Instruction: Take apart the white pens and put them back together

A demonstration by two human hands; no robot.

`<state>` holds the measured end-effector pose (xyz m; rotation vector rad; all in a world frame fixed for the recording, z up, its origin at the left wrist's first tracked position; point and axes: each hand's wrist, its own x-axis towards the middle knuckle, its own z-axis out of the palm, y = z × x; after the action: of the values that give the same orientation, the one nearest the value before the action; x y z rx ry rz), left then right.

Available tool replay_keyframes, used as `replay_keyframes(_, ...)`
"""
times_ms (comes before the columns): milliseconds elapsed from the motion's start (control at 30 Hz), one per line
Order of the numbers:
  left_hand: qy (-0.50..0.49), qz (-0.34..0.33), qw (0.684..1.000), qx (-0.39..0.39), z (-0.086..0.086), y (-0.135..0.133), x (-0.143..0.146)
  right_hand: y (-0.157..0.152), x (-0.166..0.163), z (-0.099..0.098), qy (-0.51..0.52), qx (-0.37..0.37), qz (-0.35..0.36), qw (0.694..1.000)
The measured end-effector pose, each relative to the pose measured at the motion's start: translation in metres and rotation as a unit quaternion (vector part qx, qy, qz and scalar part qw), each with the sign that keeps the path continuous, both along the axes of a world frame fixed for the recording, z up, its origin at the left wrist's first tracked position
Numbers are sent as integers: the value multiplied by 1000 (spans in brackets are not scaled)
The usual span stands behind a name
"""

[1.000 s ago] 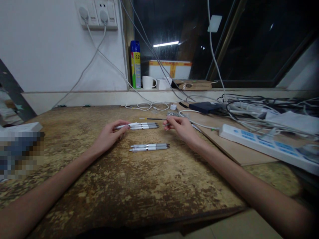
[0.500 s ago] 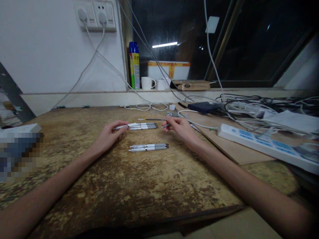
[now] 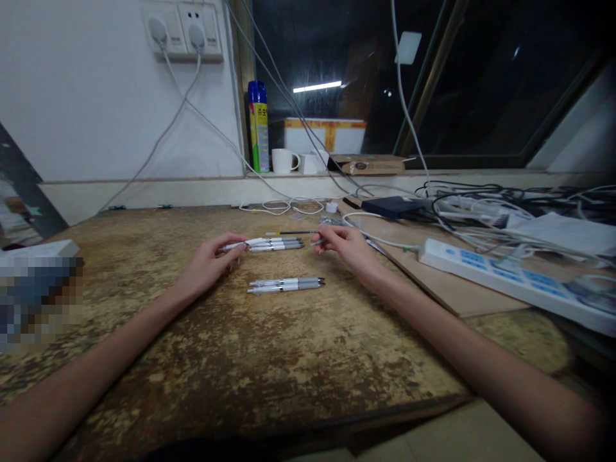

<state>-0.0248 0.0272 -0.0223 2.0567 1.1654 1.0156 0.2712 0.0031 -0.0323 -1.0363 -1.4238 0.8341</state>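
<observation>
My left hand (image 3: 212, 260) is closed, thumb and fingers pinching a white pen barrel (image 3: 255, 242) whose end points right. Just behind and beside that barrel, white-and-grey pens (image 3: 283, 245) lie side by side on the worn wooden table (image 3: 269, 353). To the right, my right hand (image 3: 344, 247) pinches a thin dark pen refill (image 3: 296, 232), its yellowish end reaching left above the pens. A small grey piece also shows at these fingertips, too small to name. Nearer to me, a pair of white-and-grey pens (image 3: 289, 285) rests between my forearms.
A white power strip (image 3: 510, 276) and tangled cables (image 3: 462, 199) lie at the right, by a brown board (image 3: 433, 282). A spray can (image 3: 258, 128) and a white mug (image 3: 283, 160) stand on the sill. Loose white cable (image 3: 289, 206) lies at the table's back.
The yellowish left end of the refill has dipped very slightly. Both hands stay in nearly the same place, and the pens on the table have not moved.
</observation>
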Motion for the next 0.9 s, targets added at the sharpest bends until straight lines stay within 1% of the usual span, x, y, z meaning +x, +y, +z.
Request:
replay_keyframes(133, 0, 1, 1000, -4, 0, -1, 0, -1, 1, 1, -17, 5, 2, 1000)
replay_keyframes(333, 8, 14, 1000, -5, 2, -2, 2, 5, 5, -5, -56, 37, -1, 998)
replay_keyframes(467, 7, 7, 1000, -1, 2, -2, 1, 6, 6, -7, -61, 41, -13, 997)
replay_keyframes(700, 14, 2, 1000, -2, 0, -1, -1, 4, 5, -4, -66, 39, -22, 997)
replay_keyframes(900, -7, 3, 1000, -8, 0, -1, 1, 7, 6, -6, -62, 39, -27, 997)
